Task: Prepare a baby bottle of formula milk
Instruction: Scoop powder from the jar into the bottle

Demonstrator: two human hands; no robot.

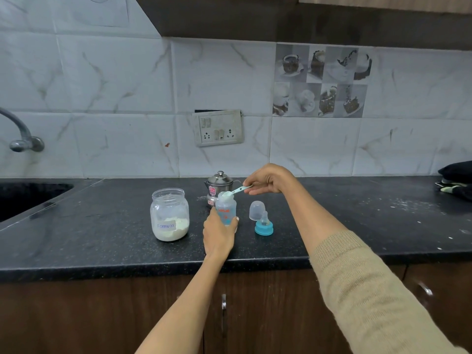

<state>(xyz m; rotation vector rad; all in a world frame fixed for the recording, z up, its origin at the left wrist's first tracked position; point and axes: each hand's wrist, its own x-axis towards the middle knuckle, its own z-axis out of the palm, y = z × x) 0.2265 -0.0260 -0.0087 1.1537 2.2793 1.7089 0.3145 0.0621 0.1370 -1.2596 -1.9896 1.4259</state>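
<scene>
A switch and socket plate (217, 127) sat on the marble-look wall tiles. To its right and higher was a decorative tile panel (321, 80) picturing cups and desserts. Far left of the plate, a metal tap (21, 135) curved out from the wall, above a dark sink (28, 196). Below the plate ran the black speckled counter (357, 226). Far right of the plate lay dark folded cloth (456, 178).
</scene>
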